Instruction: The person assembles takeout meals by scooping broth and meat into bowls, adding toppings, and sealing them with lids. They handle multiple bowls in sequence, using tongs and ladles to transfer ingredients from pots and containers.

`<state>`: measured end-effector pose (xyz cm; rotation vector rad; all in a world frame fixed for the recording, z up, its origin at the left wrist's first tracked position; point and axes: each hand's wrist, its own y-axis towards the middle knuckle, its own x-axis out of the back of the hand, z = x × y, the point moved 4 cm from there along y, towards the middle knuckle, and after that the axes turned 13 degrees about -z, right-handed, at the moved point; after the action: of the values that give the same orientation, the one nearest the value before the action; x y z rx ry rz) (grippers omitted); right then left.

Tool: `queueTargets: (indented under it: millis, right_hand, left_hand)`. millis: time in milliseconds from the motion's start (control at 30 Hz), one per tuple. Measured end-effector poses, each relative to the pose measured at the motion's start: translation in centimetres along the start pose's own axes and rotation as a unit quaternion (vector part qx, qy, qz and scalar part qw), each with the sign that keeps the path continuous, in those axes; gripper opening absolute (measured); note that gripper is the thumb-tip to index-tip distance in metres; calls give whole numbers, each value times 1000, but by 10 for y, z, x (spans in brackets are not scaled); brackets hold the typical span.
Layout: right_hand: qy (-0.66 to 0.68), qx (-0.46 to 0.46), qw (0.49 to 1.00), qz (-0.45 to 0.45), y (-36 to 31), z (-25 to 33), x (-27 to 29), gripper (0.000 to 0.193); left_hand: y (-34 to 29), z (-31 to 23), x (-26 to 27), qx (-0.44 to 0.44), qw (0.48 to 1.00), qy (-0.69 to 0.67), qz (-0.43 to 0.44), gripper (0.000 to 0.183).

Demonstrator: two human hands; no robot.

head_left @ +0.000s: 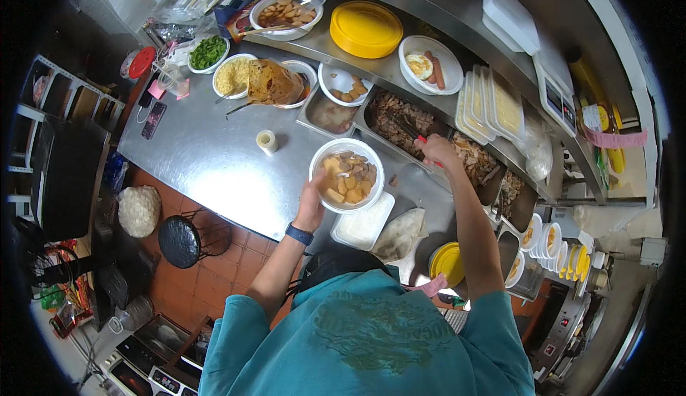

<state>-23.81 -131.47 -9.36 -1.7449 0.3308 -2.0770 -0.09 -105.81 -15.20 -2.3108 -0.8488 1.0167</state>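
Observation:
My left hand (310, 204) is closed on the side of a round white bowl (344, 144), thumb over its rim. Chunks of what look like potato (352, 184) and brown meat pieces lie in the bowl. In my right hand (438, 151) is a pair of tongs (407, 126) with red on the handle. Their dark tips reach into the chopped brown meat (388, 112) in a sunken metal tray. Paler sliced meat (473, 157) fills the part beside it. A rectangular plastic container (366, 223) with white contents and a crumpled cloth (401, 234) lie close to my body.
Along the counter's back stand bowls of chopped greens (208, 52), yellow minced food (234, 74) and a smaller white bowl (336, 74). Above are a yellow lid (366, 28) and a bowl with egg and sausage (431, 65). A black stool (179, 242) stands on the floor at left.

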Motion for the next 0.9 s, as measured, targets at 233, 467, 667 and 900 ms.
queueTargets:
  millis: [233, 467, 667, 900]
  right_hand:
    - [246, -15, 969, 25, -29, -25, -7, 38]
    - [315, -17, 947, 61, -167, -32, 40, 33]
    - [170, 110, 979, -29, -222, 4, 47, 27]
    - [174, 69, 980, -67, -190, 29, 60, 28]
  left_hand:
    - [11, 6, 6, 1, 1000, 13, -8, 52]
    - [33, 7, 2, -11, 1000, 10, 17, 50]
    - [35, 12, -9, 10, 1000, 2, 20, 47]
    - [30, -2, -7, 2, 1000, 1, 3, 47]
